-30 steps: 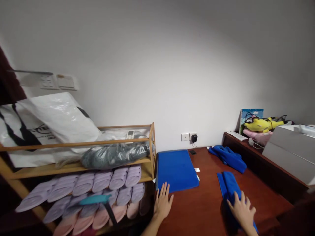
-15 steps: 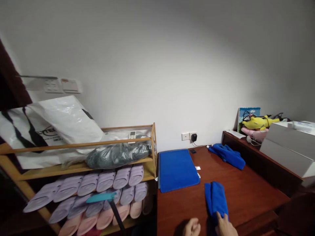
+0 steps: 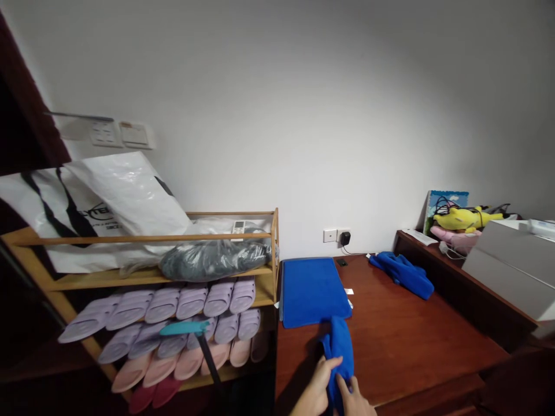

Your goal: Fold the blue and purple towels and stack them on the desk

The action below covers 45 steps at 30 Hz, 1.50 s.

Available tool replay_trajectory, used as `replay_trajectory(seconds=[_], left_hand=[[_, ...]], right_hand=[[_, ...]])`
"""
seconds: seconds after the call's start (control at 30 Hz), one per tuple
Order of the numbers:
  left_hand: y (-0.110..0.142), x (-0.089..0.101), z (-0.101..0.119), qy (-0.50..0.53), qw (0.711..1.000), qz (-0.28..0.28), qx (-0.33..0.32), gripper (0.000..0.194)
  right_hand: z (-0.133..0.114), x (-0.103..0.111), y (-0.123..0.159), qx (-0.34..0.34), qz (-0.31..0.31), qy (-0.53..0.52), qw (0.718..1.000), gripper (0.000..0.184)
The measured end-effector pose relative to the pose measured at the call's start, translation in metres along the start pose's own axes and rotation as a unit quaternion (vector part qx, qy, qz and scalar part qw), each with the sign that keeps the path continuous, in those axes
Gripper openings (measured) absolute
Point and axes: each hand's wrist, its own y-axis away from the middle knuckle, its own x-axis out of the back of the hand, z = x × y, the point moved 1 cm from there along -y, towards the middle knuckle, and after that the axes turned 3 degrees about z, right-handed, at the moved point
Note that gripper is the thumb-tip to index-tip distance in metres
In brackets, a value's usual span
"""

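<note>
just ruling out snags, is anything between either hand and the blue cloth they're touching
Nothing visible is in the way: the left hand and right hand both touch the blue cloth directly.

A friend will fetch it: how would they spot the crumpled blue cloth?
Find the brown desk against the white wall. At its back, beside the raised shelf, lies the crumpled blue cloth. It's loosely bunched, unlike the flat blue rectangle or handheld bundle.

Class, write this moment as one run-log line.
left hand: holding folded blue cloth | right hand: touching same cloth | beyond: flat blue fabric
</note>
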Motion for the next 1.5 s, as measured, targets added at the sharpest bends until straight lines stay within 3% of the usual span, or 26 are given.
replay_trajectory(seconds=[0.17,0.27,0.3,0.37,0.43,0.47,0.57,0.63,0.7,0.77,0.83,0.93,1.03,1.1,1.2,1.27,1.33,1.43,1.5], left_hand=[[-0.029,0.029,0.041,-0.088,0.993,0.026,-0.077,0.043],[-0.031,0.059,0.05,-0.172,0.968,0.106,-0.153,0.055],[-0.028,0.069,0.047,-0.228,0.945,0.139,-0.187,0.059],[-0.019,0.083,0.033,-0.417,0.85,0.18,-0.267,0.057],[-0.009,0.09,0.013,-0.574,0.748,0.143,-0.302,0.054],[-0.005,0.092,0.003,-0.623,0.713,0.114,-0.303,0.055],[-0.001,0.093,-0.015,-0.69,0.659,0.085,-0.288,0.057],[-0.003,0.092,-0.019,-0.699,0.648,0.095,-0.287,0.056],[-0.006,0.092,-0.019,-0.701,0.643,0.098,-0.293,0.055],[-0.01,0.092,-0.019,-0.703,0.639,0.099,-0.296,0.055],[-0.012,0.093,-0.02,-0.712,0.637,0.1,-0.278,0.055],[-0.015,0.095,-0.023,-0.729,0.639,0.075,-0.233,0.054],[-0.014,0.095,-0.022,-0.731,0.638,0.057,-0.237,0.054],[-0.012,0.095,-0.02,-0.725,0.636,0.064,-0.258,0.056],[-0.008,0.092,-0.016,-0.716,0.634,0.088,-0.28,0.055],[-0.005,0.089,-0.013,-0.714,0.632,0.099,-0.285,0.054],[-0.003,0.087,-0.012,-0.714,0.631,0.103,-0.287,0.053],[-0.002,0.085,-0.012,-0.713,0.629,0.109,-0.292,0.054],[-0.002,0.085,-0.013,-0.713,0.625,0.116,-0.297,0.055]], right_hand=[[-0.03,0.001,-0.019,0.064,0.062,-0.047,0.995,0.058],[-0.04,-0.014,-0.027,0.07,0.07,-0.051,0.994,0.051],[-0.041,-0.02,-0.029,0.071,0.067,-0.045,0.994,0.05],[-0.039,-0.029,-0.031,0.078,0.057,-0.051,0.994,0.051],[-0.032,-0.031,-0.034,0.082,0.056,-0.099,0.99,0.05],[-0.026,-0.029,-0.035,0.084,0.057,-0.131,0.986,0.049],[-0.001,-0.013,-0.043,0.07,0.041,-0.216,0.973,0.047],[0.015,0.001,-0.046,0.037,0.016,-0.214,0.976,0.048],[0.021,0.017,-0.046,-0.01,0.02,-0.144,0.989,0.052],[0.007,0.031,-0.042,-0.008,0.062,-0.081,0.995,0.058],[-0.025,0.038,-0.038,0.064,0.101,-0.102,0.988,0.061],[-0.077,0.026,-0.037,0.168,0.078,-0.22,0.958,0.054],[-0.09,-0.004,-0.047,0.115,0.054,-0.291,0.948,0.056],[-0.072,-0.022,-0.057,0.066,0.062,-0.289,0.953,0.06],[-0.02,-0.03,-0.068,0.07,0.094,-0.21,0.971,0.06],[0.017,-0.02,-0.072,0.071,0.103,-0.124,0.984,0.056],[0.05,-0.005,-0.075,0.072,0.074,-0.055,0.993,0.056],[0.091,0.018,-0.079,0.064,0.003,-0.018,0.998,0.06],[0.114,0.029,-0.081,0.031,-0.012,-0.015,0.999,0.06]])
